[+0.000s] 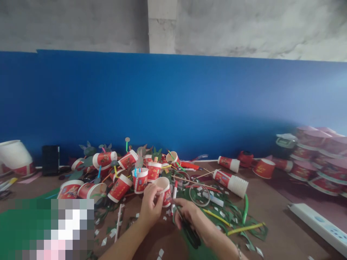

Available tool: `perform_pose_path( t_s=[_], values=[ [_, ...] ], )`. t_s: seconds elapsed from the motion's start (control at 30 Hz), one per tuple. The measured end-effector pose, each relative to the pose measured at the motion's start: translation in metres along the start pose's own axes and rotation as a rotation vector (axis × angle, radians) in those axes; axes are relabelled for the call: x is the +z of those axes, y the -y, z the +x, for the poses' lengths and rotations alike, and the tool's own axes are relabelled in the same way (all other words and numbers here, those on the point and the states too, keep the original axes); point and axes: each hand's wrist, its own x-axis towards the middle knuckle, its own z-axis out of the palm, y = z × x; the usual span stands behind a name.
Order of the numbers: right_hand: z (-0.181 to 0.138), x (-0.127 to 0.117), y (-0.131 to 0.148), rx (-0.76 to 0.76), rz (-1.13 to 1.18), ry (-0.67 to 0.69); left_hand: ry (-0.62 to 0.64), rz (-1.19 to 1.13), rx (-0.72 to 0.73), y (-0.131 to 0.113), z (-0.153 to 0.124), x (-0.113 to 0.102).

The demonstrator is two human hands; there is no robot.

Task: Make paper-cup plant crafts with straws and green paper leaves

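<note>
Red-and-white paper cup (165,194), patterned in yellow, stands out front and centre, mouth tipped towards the viewer; whether its base touches the table cannot be told. Behind everything runs a broad, flat blue panel (173,97). Below it spreads a brown tabletop (282,231). At the far right, red-and-white cups topped with pink sheets (322,155) rise in layers, and a long white power strip (322,224) lies nearer. Between that strip and the central cup, a nested row of red-and-white paper cups (230,182) lies on its side. The left hand (151,200) is nearly closed, thumb and fingers gripping the central cup at its rim and side. The right hand (189,215) is curled firmly around a black-handled tool (192,233), its tip near the cup but too blurred to make out. Just beside the cup is a slim white-and-red marker (174,196). Small white paper scraps (112,233) dot the table.
</note>
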Motion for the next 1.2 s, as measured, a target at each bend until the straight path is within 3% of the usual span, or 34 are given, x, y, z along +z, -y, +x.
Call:
perform_pose_path(
  t_s=[0.13,0.27,0.37,0.57,0.77,0.87,0.93,1.03,1.2],
  values=[
    [-0.008,-0.012,0.011,-0.007,0.296,0.192,-0.024,-0.003,-0.043,0.006,-0.002,0.001],
    [-0.014,-0.019,0.018,-0.030,0.373,0.405,-0.050,0.010,-0.056,0.007,-0.003,0.002],
    [-0.014,-0.022,0.017,-0.021,0.384,0.482,-0.066,0.019,-0.062,0.006,-0.004,0.003],
    [-0.012,-0.020,0.012,-0.057,0.167,0.373,-0.062,0.046,-0.034,0.004,-0.003,0.002],
    [-0.009,-0.007,0.011,-0.215,-0.385,0.023,-0.091,0.074,-0.004,0.003,-0.003,0.002],
    [-0.006,-0.003,0.000,-0.203,-0.546,-0.128,-0.100,0.092,0.004,0.002,-0.001,0.002],
    [-0.004,-0.001,-0.005,-0.100,-0.482,-0.089,-0.109,0.099,-0.003,0.000,0.000,0.001],
    [-0.004,0.001,-0.006,0.124,-0.219,0.098,-0.136,0.108,0.007,-0.003,0.002,-0.001],
    [-0.001,0.005,-0.008,0.200,-0.044,0.137,-0.130,0.104,0.053,-0.010,0.001,-0.003]
  ],
)
